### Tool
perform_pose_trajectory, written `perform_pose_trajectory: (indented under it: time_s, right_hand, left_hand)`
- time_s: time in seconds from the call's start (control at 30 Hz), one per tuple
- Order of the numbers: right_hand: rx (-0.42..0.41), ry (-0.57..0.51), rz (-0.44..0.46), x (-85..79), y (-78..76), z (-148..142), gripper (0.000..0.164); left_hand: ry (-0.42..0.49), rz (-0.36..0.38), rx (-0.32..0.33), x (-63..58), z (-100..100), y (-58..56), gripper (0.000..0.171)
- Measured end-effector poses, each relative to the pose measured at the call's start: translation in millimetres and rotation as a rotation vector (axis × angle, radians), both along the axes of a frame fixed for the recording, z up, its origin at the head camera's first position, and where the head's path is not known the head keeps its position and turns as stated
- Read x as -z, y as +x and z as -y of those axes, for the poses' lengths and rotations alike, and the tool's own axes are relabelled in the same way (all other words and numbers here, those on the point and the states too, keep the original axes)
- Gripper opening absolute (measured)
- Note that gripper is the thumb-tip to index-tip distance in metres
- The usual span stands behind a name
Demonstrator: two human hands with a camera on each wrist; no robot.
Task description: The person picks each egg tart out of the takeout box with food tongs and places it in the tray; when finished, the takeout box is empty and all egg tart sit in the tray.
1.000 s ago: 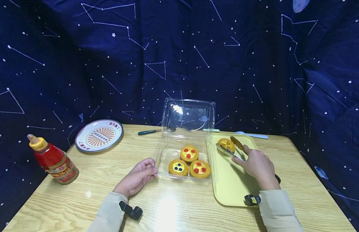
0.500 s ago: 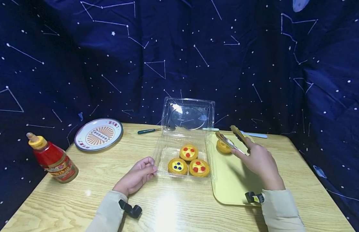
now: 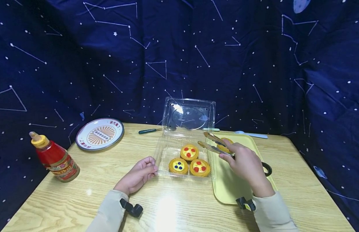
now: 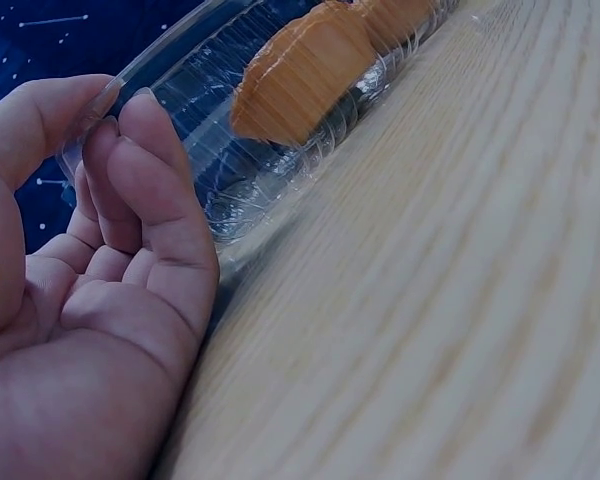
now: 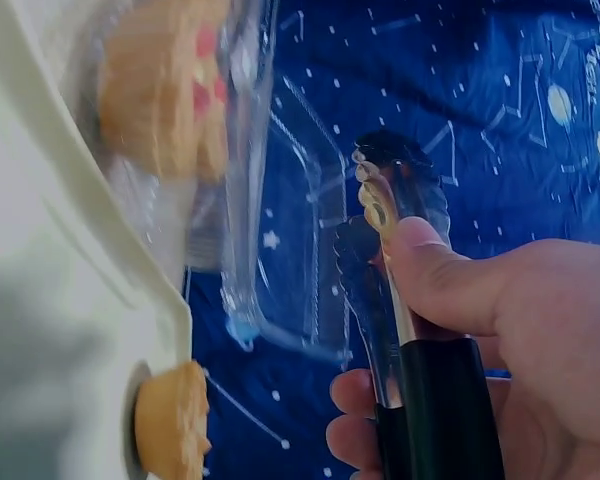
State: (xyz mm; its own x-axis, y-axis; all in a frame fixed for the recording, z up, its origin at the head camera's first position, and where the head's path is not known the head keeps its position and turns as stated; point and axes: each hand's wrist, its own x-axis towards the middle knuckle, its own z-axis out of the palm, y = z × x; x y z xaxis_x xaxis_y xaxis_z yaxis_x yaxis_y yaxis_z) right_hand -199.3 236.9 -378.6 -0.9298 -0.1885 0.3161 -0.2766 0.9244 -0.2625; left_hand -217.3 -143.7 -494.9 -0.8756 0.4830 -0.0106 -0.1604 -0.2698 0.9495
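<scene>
My right hand (image 3: 246,164) grips metal tongs with black handles (image 5: 445,410). Their tips stand apart with nothing between them, overlapping the right side of a clear plastic clamshell box (image 3: 167,149) in the head view. Under the tongs and hand, partly covered, an egg tart (image 3: 223,148) sits on the yellow tray (image 3: 225,187). The box stands with its lid raised, holding two tarts with red dots (image 3: 189,152) and one with blue dots (image 3: 178,165). Thumb and fingers of my left hand (image 3: 137,176) pinch the box's front left edge.
A patterned white plate (image 3: 112,141) lies at the back left, beyond a red squeeze bottle (image 3: 59,162) with a yellow cap. Behind the box lies a dark-handled utensil (image 3: 147,131). A light blue fork (image 3: 254,135) lies behind the tray. A starry blue cloth hangs behind the table.
The tongs, earlier around the tart on the tray, have come up off it and swung left toward the box. That tart stays on the tray. My left hand keeps its place.
</scene>
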Motion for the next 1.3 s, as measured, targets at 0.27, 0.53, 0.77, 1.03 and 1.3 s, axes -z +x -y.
perform_pose_trajectory:
  time_s: [0.27,0.53,0.77,1.03,1.3]
  right_hand:
    - [-0.049,0.071,0.014,9.9,-1.6,20.6,0.06]
    - [-0.073,0.147,0.025,13.0,-3.9,32.4,0.064]
    - [-0.082,0.241,0.036,13.6,-7.8,37.8,0.066]
    - [-0.088,0.345,0.051,8.9,-13.2,45.8,0.069]
    - [-0.092,0.361,0.116,5.4,-17.6,52.3,0.069]
  left_hand:
    - [-0.005,-0.012,-0.002,-2.3,-0.3,-0.5,0.012]
    - [-0.001,-0.012,-0.01,-4.1,-2.4,-1.3,0.012]
    - [-0.001,0.003,-0.016,-1.7,-2.8,-0.1,0.012]
    - [0.0,0.002,-0.02,-3.2,-2.5,-0.7,0.012]
    - [0.001,-0.004,-0.015,-4.5,-2.2,1.2,0.012]
